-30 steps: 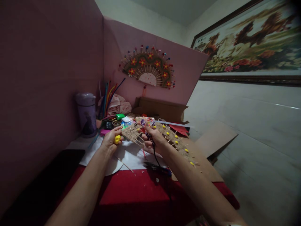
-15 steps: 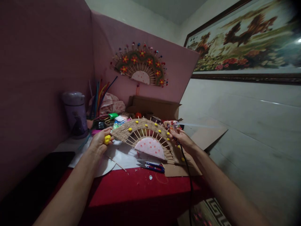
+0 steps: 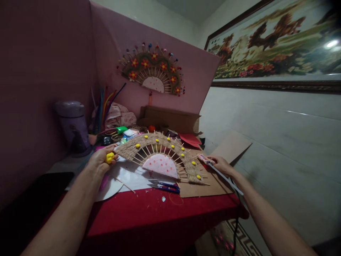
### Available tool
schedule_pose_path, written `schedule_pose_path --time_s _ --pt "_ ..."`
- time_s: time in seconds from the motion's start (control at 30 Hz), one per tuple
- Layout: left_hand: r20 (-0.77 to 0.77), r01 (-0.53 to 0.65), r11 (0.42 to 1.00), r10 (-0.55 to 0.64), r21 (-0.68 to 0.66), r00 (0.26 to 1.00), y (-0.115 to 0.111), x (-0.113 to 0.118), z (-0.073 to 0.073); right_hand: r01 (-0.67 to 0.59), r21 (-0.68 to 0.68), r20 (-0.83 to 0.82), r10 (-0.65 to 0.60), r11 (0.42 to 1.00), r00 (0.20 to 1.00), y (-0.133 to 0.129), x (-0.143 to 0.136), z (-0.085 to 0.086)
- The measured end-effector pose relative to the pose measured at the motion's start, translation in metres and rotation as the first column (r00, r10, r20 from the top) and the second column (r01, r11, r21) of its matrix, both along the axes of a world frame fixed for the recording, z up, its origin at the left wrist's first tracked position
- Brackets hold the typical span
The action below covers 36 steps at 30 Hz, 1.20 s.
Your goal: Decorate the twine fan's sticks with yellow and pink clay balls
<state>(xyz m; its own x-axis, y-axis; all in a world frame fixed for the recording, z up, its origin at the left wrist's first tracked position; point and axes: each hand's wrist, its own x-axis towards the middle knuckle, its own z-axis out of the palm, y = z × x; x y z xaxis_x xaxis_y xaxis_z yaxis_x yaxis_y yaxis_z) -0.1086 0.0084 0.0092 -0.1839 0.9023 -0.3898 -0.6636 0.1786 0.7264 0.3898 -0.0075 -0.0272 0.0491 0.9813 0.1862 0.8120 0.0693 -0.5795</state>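
A fan-shaped piece of woven cord on sticks (image 3: 128, 150), dotted with several yellow balls, lies at the middle of the table. Its half-round centre (image 3: 160, 165) is white with pink dots. My left hand (image 3: 102, 158) is closed on a lump of yellow clay (image 3: 109, 157) and touches the left tip of the fan. Off the fan's right side, my right hand (image 3: 220, 165) is closed around a colourful patterned glue gun (image 3: 204, 159), with a long pale stick (image 3: 227, 180) sticking out of it. The fingers of my right hand are partly hidden.
Blue-handled snips (image 3: 167, 187) and a clear gem (image 3: 163, 199) lie in front of the fan. Behind are red sheets (image 3: 189, 139), clay packs and a cardboard box (image 3: 170, 119). A purple bottle (image 3: 74, 129) stands left. A finished fan (image 3: 144, 64) hangs on the pink board.
My right hand has let go of the fan's right side and moved right with the patterned glue gun. The red sheets now show where the glue gun was. The view has shifted slightly.
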Motion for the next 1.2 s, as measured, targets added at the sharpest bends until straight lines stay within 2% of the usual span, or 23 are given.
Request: schedule_pose_path --time_s 0.13,0.27,0.37,0.53,0.63,0.7,0.77,0.83,0.87,0.93,1.0,1.07,1.13,1.2 --pt "-0.124 0.063 0.998 -0.061 0.012 0.99 0.002 -0.001 -0.002 -0.096 0.009 0.154 0.094 0.995 0.984 -0.001 -0.004 0.003" --pt "-0.109 0.049 0.999 -0.05 -0.01 0.993 0.003 -0.002 -0.004 -0.172 -0.039 0.265 0.176 0.984 0.948 -0.004 -0.009 0.012" --pt "-0.076 0.04 0.999 -0.042 -0.036 0.996 0.003 -0.002 -0.003 -0.18 -0.085 0.306 0.197 0.98 0.931 -0.003 -0.007 0.012" --pt "-0.167 0.071 0.997 -0.076 -0.031 0.983 0.002 0.0 -0.002 -0.077 -0.073 0.372 0.099 0.994 0.923 -0.005 -0.003 0.012" --pt "-0.315 -0.007 1.0 0.01 0.01 0.949 0.002 0.002 -0.003 0.021 -0.01 0.482 -0.013 1.0 0.876 -0.008 -0.011 0.027" --pt "-0.44 -0.122 0.991 0.134 0.054 0.888 0.002 0.003 -0.005 0.066 0.114 0.521 -0.116 0.991 0.846 -0.01 -0.025 0.041" --pt "-0.51 -0.26 0.953 0.303 0.156 0.805 0.002 0.003 -0.005 0.05 0.241 0.498 -0.168 0.969 0.851 -0.014 -0.048 0.055" --pt "-0.468 -0.357 0.884 0.463 0.301 0.753 0.001 0.004 -0.004 0.008 0.334 0.44 -0.164 0.942 0.883 -0.019 -0.079 0.066" --pt "-0.416 -0.373 0.852 0.509 0.368 0.753 0.0 0.004 -0.002 -0.01 0.371 0.409 -0.153 0.929 0.9 -0.022 -0.097 0.07" --pt "-0.309 -0.349 0.818 0.515 0.458 0.8 -0.004 0.006 0.002 -0.093 0.421 0.369 -0.076 0.902 0.926 -0.029 -0.134 0.077" --pt "-0.246 -0.291 0.825 0.448 0.484 0.86 -0.008 0.008 0.006 -0.166 0.453 0.338 0.003 0.876 0.941 -0.033 -0.164 0.084" --pt "-0.212 -0.246 0.846 0.38 0.473 0.9 -0.011 0.01 0.009 -0.188 0.448 0.334 0.031 0.874 0.942 -0.031 -0.176 0.092" --pt "-0.195 -0.236 0.857 0.356 0.458 0.914 -0.012 0.011 0.01 -0.043 0.487 0.256 -0.096 0.872 0.962 -0.022 -0.165 0.1" --pt "-0.189 -0.243 0.854 0.362 0.46 0.913 -0.011 0.011 0.009 0.205 0.45 0.175 -0.311 0.869 0.934 -0.011 -0.137 0.105"
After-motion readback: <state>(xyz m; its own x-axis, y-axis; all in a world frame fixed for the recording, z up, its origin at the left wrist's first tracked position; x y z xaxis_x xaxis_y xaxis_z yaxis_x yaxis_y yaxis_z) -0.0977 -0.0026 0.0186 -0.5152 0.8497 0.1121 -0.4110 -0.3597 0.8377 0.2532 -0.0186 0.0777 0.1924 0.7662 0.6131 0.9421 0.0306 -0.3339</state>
